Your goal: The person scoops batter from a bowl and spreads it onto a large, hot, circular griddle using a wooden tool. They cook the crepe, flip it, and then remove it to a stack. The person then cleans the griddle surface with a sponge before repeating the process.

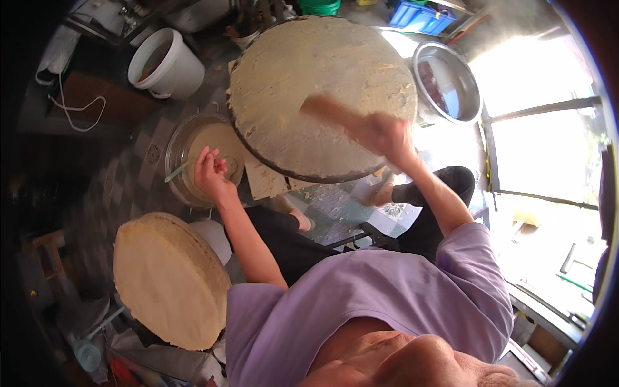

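A large round griddle (319, 96) lies in front of me, its top coated with a thin layer of pale batter that is rough in places. My right hand (394, 138) grips a flat brown wooden scraper (333, 116), blurred, over the right part of the griddle. My left hand (213, 176) hovers above a clear bowl (174, 186) of beige batter (205, 135), fingers loosely curled and nothing seen in them. A pale green handle (175, 173) leans on the bowl's left rim.
At lower left stands a thick round stack of thin flatbreads (167, 285). A white bucket (186, 70) is at upper left. A metal basin (471, 92) with liquid stands right of the griddle. Behind are a blue crate (420, 18) and a green tub (320, 7).
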A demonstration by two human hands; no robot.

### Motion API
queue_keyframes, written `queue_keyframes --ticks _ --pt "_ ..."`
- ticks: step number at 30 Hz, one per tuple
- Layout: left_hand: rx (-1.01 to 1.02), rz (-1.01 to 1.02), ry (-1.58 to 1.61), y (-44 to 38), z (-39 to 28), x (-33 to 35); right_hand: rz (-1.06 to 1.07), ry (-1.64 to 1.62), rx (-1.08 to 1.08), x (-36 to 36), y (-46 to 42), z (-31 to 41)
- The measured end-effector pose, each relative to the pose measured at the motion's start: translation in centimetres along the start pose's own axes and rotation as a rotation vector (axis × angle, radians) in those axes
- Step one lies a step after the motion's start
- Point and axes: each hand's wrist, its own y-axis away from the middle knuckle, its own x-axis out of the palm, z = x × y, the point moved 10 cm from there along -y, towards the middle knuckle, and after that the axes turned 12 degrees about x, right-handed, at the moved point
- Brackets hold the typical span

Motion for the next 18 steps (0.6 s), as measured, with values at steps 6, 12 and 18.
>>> queue_keyframes --ticks 6,12,18 --pt "0.002 0.031 -0.032 -0.5 0.7 -0.3 -0.055 -0.487 0.554 -4.4 -5.0 -21.8" --pt "-0.027 -0.028 0.0 -0.9 1.5 -0.4 -0.269 0.249 0.429 -12.0 -10.2 -34.1" --pt "-0.017 -0.056 -0.052 -1.3 1.8 -0.4 -0.141 0.714 0.566 -8.5 -13.7 -42.2"
